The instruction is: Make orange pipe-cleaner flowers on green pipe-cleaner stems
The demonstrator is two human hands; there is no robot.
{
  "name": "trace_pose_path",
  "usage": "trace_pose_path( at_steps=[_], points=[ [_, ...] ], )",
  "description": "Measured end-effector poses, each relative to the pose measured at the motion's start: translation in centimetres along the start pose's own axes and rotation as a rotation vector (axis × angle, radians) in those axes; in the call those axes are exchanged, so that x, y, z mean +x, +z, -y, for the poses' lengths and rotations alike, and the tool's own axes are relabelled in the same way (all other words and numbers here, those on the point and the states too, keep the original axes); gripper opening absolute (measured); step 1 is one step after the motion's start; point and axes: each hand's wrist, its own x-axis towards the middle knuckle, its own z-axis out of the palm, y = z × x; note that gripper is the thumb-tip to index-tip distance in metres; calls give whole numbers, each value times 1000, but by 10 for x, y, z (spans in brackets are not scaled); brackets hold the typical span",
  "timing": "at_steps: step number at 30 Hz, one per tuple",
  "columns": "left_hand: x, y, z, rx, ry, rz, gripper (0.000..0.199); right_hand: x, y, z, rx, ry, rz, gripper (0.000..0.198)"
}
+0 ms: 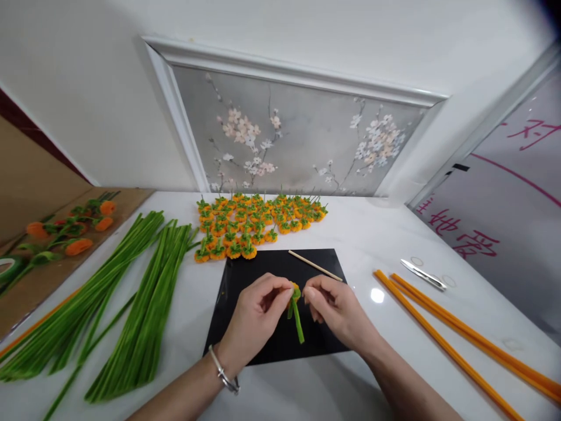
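Observation:
Over the black mat (pixel 245 345), my left hand (pixel 265 307) pinches a small pipe-cleaner flower (pixel 296 290), orange with green at its base. Two green ends hang down from it, one longer than the other. Close on the flower's other side is my right hand (pixel 333 304), its thumb and index finger brought together; whether something thin is between them I cannot make out. A thin wooden stick (pixel 315 265) lies across the mat's far edge. Behind it stand rows of orange flowers with green bases (pixel 245 225).
Long green pipe cleaners (pixel 144 316) lie in bundles at the left, by cardboard (pixel 127 204) bearing finished flowers (pixel 79 247) and green tape (pixel 11 270). At the right are orange pipe cleaners (pixel 456 345) and small metal snips (pixel 423 275). A framed panel (pixel 302 140) is behind the table.

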Motion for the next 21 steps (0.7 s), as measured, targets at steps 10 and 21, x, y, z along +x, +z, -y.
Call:
trace_pose_path(
  at_steps=[10,21],
  points=[
    [-2,6,-2,-201,-194,50,14,-2,0,11,-229,-304,-15,22],
    [1,6,-10,-585,-444,97,26,2,-5,1,-45,-106,0,10]
  ],
)
